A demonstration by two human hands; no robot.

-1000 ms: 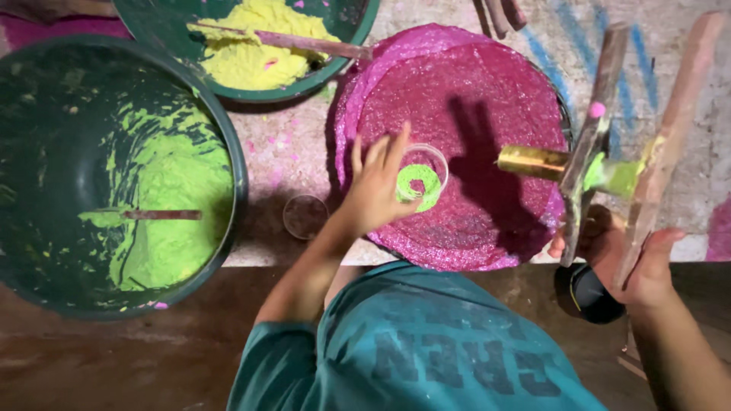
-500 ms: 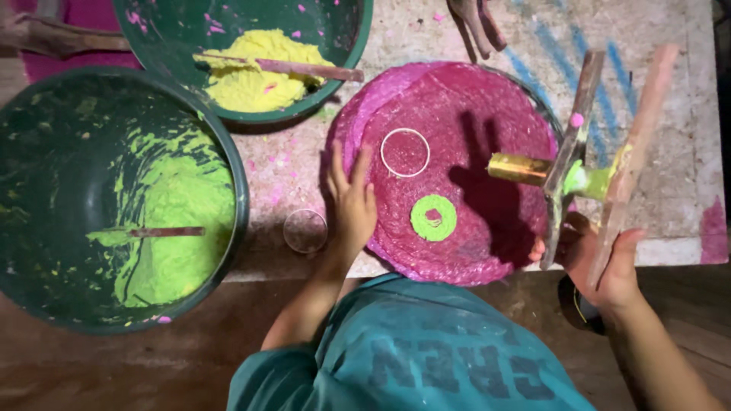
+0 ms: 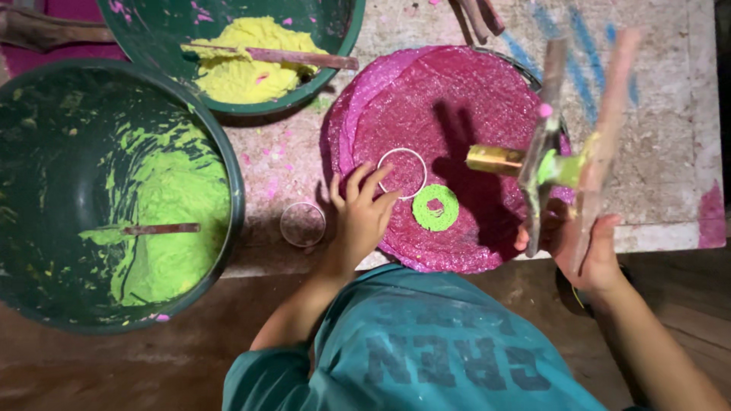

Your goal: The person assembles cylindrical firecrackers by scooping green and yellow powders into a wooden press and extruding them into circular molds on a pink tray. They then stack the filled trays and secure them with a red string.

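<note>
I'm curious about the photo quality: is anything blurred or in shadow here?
Head view: the wooden press in the right hand is motion-blurred; it casts a dark shadow on the pink mat; the left hand and green ring look sharp.

Pale stone worktop [image 3: 670,144], streaked blue and pink, upper right; brown wooden floor [image 3: 152,373] along bottom; dim light.

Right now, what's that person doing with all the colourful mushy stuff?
A person in a teal shirt leans over a pink round mat. Their left hand touches a thin ring lying on the mat, beside a green dough ring. Their right hand holds a wooden press smeared with green dough. Nearby, a big bowl holds green dough and another bowl holds yellow dough.
</note>
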